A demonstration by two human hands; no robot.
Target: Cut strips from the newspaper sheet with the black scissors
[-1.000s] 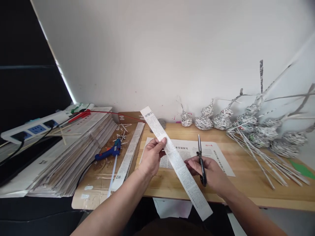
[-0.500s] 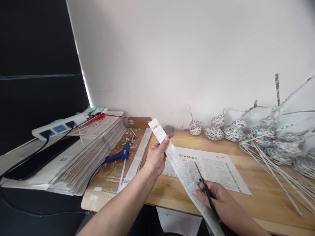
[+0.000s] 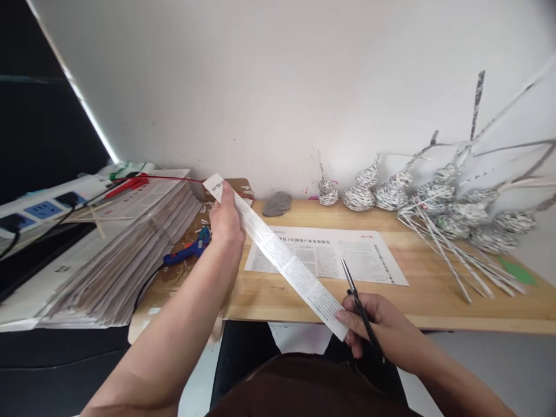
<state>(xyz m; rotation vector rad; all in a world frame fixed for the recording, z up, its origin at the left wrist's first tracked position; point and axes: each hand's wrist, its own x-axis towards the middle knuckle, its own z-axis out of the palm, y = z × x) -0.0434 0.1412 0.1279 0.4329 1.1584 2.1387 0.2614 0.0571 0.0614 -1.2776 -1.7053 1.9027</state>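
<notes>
A long, narrow newspaper strip [image 3: 282,258] stretches diagonally in front of me, taut between my two hands. My left hand [image 3: 228,223] is closed around its upper end, thumb on top. The lower end is pinched by the thumb and fingers of my right hand [image 3: 376,321]. That same hand also carries black-handled scissors [image 3: 361,310], blades pointing up and away; the blades look closed and lie clear of the strip. Beyond them, a newspaper sheet [image 3: 365,260] lies flat on the wooden table [image 3: 269,298].
Several gourd shapes woven from paper [image 3: 358,198] line the wall, with loose rolled-paper sticks [image 3: 460,260] at right. A grey lump [image 3: 277,204] sits at the back. At left are a blue glue gun [image 3: 189,252], a thick newspaper stack [image 3: 143,260] and a power strip [image 3: 43,209].
My right hand has moved to the strip's lower end, and the strip is now straight between both hands. My left hand appears farther left and higher; the view has also shifted.
</notes>
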